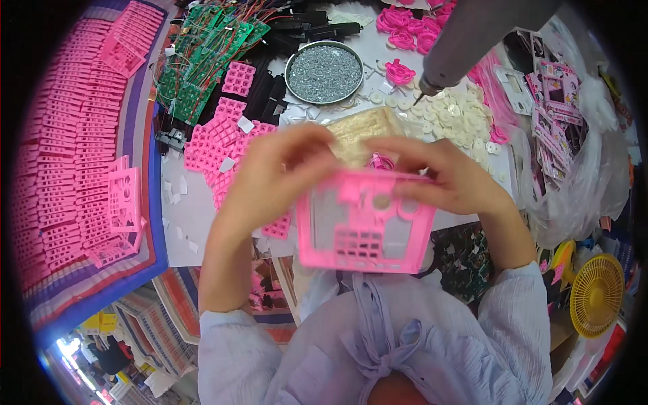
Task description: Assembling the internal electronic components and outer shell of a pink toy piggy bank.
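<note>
Right hand (447, 174) pinches a pink casing (354, 210); left hand (280, 170) curls, its hold unclear. Screws (324, 73) sit upper center, seemingly for reach.

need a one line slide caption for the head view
Left hand and right hand at a pink plastic frame, with pink keypads and a round dish of small metal pieces nearby.

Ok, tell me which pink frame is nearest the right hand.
The pink frame in front of the person's shirt, its top edge overlapped by the right hand; the other pink frames are at far left.
</note>
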Demonstrator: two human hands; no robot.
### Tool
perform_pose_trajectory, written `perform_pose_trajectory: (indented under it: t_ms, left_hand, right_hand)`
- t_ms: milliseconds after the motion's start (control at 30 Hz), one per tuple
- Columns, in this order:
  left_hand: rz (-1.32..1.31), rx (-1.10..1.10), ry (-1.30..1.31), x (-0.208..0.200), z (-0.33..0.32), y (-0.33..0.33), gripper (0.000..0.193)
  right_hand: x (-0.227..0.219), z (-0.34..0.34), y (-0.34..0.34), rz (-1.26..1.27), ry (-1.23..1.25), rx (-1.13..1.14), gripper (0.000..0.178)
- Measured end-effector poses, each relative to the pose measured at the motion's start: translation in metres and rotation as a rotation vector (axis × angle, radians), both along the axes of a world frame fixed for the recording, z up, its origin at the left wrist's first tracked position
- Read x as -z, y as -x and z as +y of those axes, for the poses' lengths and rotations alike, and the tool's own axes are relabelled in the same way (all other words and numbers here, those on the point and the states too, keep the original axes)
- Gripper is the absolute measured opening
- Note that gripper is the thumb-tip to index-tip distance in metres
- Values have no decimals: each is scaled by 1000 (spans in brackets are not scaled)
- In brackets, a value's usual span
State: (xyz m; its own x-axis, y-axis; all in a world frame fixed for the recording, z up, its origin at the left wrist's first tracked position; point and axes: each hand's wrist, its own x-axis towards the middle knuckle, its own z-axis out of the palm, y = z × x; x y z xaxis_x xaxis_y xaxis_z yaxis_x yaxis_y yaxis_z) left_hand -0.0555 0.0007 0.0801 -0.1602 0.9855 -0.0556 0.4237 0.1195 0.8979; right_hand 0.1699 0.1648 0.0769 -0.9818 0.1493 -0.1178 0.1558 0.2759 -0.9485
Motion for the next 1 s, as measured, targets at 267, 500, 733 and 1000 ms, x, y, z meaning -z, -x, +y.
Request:
perform_pose_trajectory:
  t_ms: [267, 500, 733, 1000]
  left_hand:
    - [-254, -350, 4, 52, -42, -62, 94]
    - [-52, -400, -60, 64, -40, -77, 95]
    - [55, -294, -54, 79, -44, -72, 59]
    - [248, -177, -48, 82, -39, -59, 48]
  right_hand:
    - [57, -27, -33, 100, 232, 528, 54]
    - [73, -41, -39, 189, 340, 590, 55]
    - [62, -27, -36, -135, -505, 343, 61]
    - [64, -16, -23, -216, -884, 107, 59]
